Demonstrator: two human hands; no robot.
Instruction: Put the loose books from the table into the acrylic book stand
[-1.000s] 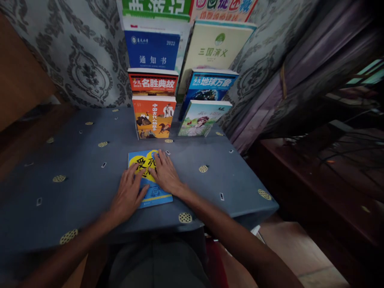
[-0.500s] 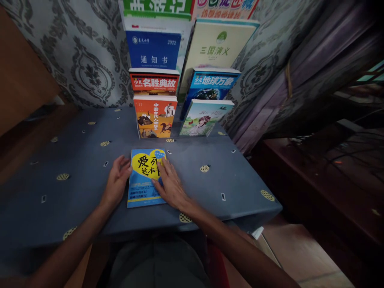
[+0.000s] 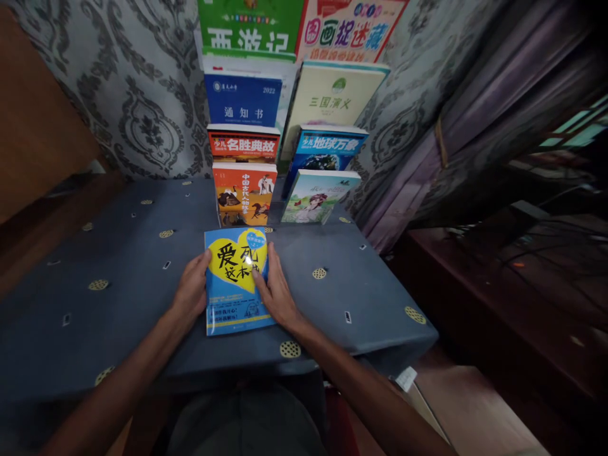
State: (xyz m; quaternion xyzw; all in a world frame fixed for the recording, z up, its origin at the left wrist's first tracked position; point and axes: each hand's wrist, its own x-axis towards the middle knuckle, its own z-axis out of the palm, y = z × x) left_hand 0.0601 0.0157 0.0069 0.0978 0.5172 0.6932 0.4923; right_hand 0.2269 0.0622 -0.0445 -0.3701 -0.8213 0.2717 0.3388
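A blue book (image 3: 232, 303) with a yellow heart and black lettering on its cover is between my two hands, near the front of the cloth-covered table (image 3: 380, 304). My left hand (image 3: 192, 285) grips its left edge, the thumb at the upper side of the cover and the other fingers partly hidden. On the opposite edge is my right hand (image 3: 278, 291), its thumb lying across the cover and its fingers along the side. The book looks slightly raised at its far end.
Behind the book, two columns of upright books face me, among them an orange book (image 3: 244, 196), a pale green book (image 3: 318, 197) and a blue booklet (image 3: 242, 101). Patterned curtains (image 3: 147, 120) hang at the back. A dark red surface with cables (image 3: 513, 259) lies to the right.
My left hand has closed on the book's left edge. The right hand has slid from the cover to its right edge. The book's far end has come up a little; the view has tilted up.
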